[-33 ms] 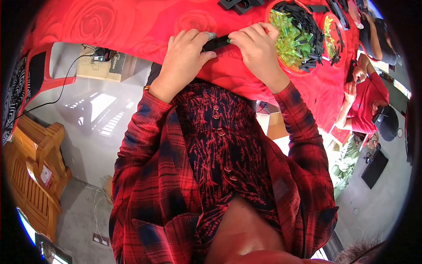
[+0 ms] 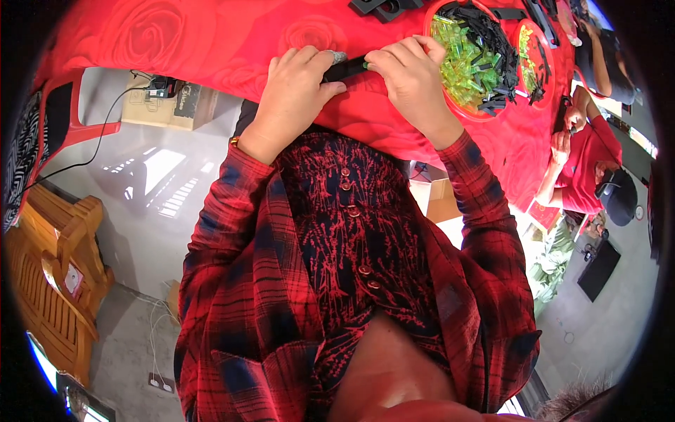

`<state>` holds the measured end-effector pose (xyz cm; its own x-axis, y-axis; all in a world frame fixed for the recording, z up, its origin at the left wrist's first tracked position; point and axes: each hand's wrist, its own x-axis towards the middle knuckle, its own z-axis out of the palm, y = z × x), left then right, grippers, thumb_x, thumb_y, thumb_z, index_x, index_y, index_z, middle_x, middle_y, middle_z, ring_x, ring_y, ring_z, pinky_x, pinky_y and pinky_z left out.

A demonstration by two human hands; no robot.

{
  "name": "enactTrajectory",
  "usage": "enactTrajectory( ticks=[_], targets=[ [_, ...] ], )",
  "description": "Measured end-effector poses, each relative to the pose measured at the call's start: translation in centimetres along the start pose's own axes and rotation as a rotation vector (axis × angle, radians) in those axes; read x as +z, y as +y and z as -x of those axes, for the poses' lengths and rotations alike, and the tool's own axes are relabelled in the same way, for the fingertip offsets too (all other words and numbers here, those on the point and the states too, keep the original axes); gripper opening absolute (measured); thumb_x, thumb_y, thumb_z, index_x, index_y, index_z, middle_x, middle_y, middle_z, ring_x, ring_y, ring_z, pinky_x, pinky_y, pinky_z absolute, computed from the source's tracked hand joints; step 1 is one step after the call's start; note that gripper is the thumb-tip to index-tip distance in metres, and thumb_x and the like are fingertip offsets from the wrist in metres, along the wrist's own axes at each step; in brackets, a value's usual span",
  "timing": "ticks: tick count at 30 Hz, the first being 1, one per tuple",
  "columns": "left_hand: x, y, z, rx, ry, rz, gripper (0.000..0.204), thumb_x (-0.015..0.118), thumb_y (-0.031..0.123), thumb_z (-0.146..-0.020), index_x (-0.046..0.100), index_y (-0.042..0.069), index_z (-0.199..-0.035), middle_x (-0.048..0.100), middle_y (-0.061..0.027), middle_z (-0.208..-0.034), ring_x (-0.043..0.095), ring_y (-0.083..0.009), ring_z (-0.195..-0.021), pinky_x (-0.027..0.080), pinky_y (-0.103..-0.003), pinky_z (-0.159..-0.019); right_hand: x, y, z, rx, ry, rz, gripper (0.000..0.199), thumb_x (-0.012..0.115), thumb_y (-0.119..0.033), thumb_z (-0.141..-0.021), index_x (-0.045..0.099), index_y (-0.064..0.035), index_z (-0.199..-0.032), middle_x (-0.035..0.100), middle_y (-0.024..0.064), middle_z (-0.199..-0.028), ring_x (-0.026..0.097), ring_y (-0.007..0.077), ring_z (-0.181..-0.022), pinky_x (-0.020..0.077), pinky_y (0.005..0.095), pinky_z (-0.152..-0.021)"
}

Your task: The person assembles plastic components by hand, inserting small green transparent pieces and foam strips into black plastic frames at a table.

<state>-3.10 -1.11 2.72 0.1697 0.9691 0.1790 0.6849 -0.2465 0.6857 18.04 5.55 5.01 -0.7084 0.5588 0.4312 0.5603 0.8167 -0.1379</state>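
Note:
A flat black plastic piece (image 2: 348, 69) spans the gap between my hands, just above the red cloth. Its left end is in my left hand (image 2: 295, 88), closed with the thumb beneath; a grey wrap (image 2: 338, 57) covers one fingertip. At the piece's right end, my right hand (image 2: 413, 77) pinches a small green plastic part (image 2: 366, 65) against it. Whether the two parts are joined cannot be made out. Close to my right hand, a round red tray (image 2: 465, 114) holds many translucent yellow-green pieces (image 2: 460, 67) and slim black pieces (image 2: 496, 35).
The table wears a red rose-patterned cloth (image 2: 218, 42). A smaller red tray (image 2: 520, 35) with green and black bits stands farther right. Black parts (image 2: 385, 8) lie at the far edge. Another person in a red shirt (image 2: 590, 169) works at the right. A cardboard box (image 2: 172, 105) stands at left.

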Motion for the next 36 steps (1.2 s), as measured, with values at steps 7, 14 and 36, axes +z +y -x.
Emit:
enactTrajectory(
  ticks=[7, 14, 36],
  targets=[
    [0.1, -0.3, 0.2, -0.021, 0.02, 0.005, 0.031, 0.075, 0.023, -0.078, 0.067, 0.01, -0.105, 0.062, -0.0066, -0.093, 0.057, -0.0293, -0.093, 0.042, -0.04, -0.079, 0.8, -0.5, -0.2, -0.088, -0.034, 0.001, 0.015, 0.061, -0.008, -0.077, 0.065, -0.0087, -0.092, 0.059, 0.0011, -0.084, 0.056, 0.0196, -0.087, 0.0362, 0.0403, -0.094],
    [0.2, 0.1, 0.3, 0.096, 0.064, -0.088, 0.033, 0.076, 0.023, -0.077, 0.065, 0.006, -0.103, 0.061, -0.0092, -0.091, 0.059, -0.0307, -0.089, 0.047, -0.042, -0.076, -0.3, -0.9, -0.2, -0.075, -0.076, 0.068, 0.016, 0.064, -0.009, -0.077, 0.065, -0.0094, -0.093, 0.061, 0.0007, -0.084, 0.058, 0.0188, -0.088, 0.0355, 0.0413, -0.097],
    [0.5, 1.5, -7.8, 1.016, -0.236, -0.35, 0.028, 0.056, 0.013, -0.084, 0.06, 0.011, -0.112, 0.058, -0.0034, -0.132, 0.053, -0.0234, -0.123, 0.039, -0.041, -0.108, -5.9, -1.6, 8.8, 0.779, 0.397, -0.145, 0.008, 0.073, -0.008, -0.086, 0.073, -0.0088, -0.094, 0.068, 0.0034, -0.085, 0.059, 0.018, -0.08, 0.0421, 0.0321, -0.08]
  ],
)
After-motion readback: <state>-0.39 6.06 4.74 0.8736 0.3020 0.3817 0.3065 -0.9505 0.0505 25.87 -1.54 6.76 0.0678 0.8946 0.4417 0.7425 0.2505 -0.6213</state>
